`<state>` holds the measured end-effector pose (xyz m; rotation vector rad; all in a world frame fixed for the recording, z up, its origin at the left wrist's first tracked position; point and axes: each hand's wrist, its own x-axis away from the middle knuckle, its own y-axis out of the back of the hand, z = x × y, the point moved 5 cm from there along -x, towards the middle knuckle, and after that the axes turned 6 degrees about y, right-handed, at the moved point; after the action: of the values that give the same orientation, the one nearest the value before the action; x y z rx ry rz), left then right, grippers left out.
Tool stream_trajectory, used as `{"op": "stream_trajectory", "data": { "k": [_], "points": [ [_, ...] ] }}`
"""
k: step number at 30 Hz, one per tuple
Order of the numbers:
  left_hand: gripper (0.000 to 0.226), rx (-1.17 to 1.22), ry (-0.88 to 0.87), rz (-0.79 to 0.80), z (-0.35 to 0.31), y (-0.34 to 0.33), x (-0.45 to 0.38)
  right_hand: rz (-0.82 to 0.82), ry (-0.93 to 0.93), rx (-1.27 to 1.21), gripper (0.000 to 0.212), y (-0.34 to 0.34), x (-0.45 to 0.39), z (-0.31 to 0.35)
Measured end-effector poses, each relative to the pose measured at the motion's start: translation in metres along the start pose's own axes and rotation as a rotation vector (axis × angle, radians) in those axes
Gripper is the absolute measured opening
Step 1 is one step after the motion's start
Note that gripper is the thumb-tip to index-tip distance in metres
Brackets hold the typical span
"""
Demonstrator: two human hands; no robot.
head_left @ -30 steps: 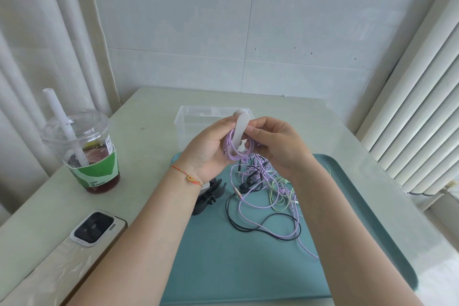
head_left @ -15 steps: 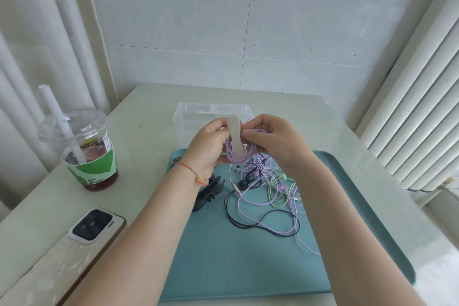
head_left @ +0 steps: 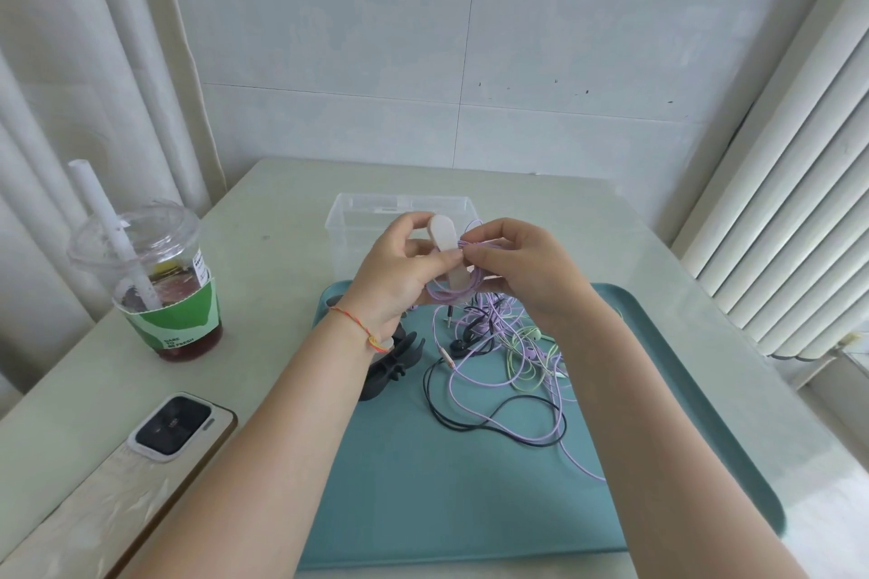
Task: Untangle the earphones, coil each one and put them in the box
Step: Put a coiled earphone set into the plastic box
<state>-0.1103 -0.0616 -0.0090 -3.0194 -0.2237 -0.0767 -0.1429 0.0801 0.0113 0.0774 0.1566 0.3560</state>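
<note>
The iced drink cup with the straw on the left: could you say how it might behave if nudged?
The drink cup looks tall with a narrow base, so it may tip. Its dark liquid sits low, probably steadying it. The domed lid might limit spills.

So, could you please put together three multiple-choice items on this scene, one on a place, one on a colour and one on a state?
1. Where does the clear plastic box stand?
A. on the table beyond the teal tray
B. on the phone
C. inside the cup

2. What colour is the earphone coil held in the hands?
A. black
B. purple
C. green

3. What state are the earphones on the tray in?
A. coiled in the box
B. hung on the wall
C. loose and tangled

Answers: 1 A, the box sits on the bare table past the tray's far edge. 2 B, the left hand and right hand hold a purple loop with a pale strap across it. 3 C, black, purple and green cables cross one another on the tray.
</note>
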Motion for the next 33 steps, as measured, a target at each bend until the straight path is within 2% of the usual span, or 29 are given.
{"op": "stream_trajectory", "data": {
  "k": [7, 10, 13, 19, 24, 33],
  "points": [
    [0.048, 0.119, -0.042, -0.097, -0.001, 0.003, -0.003, -0.008, 0.067, 0.192, 0.012, 0.003, -0.001, 0.005],
    [0.039, 0.065, -0.057, -0.135, 0.0, 0.007, -0.003, -0.043, 0.086, 0.261, 0.01, 0.004, -0.002, 0.006],
    [0.042, -0.011, -0.06, -0.196, -0.001, 0.01, 0.0, -0.088, 0.097, 0.347, 0.01, 0.005, -0.003, 0.004],
    [0.043, 0.049, -0.12, -0.293, 0.0, 0.01, -0.001, -0.167, 0.073, 0.318, 0.018, 0.003, -0.005, 0.0],
    [0.039, 0.126, -0.162, -0.319, -0.002, 0.007, -0.001, -0.217, 0.038, 0.173, 0.022, 0.004, -0.005, -0.002],
    [0.037, 0.287, -0.248, -0.332, -0.005, 0.009, 0.0, -0.179, -0.103, -0.457, 0.01, -0.001, 0.001, -0.004]
  ]
}}
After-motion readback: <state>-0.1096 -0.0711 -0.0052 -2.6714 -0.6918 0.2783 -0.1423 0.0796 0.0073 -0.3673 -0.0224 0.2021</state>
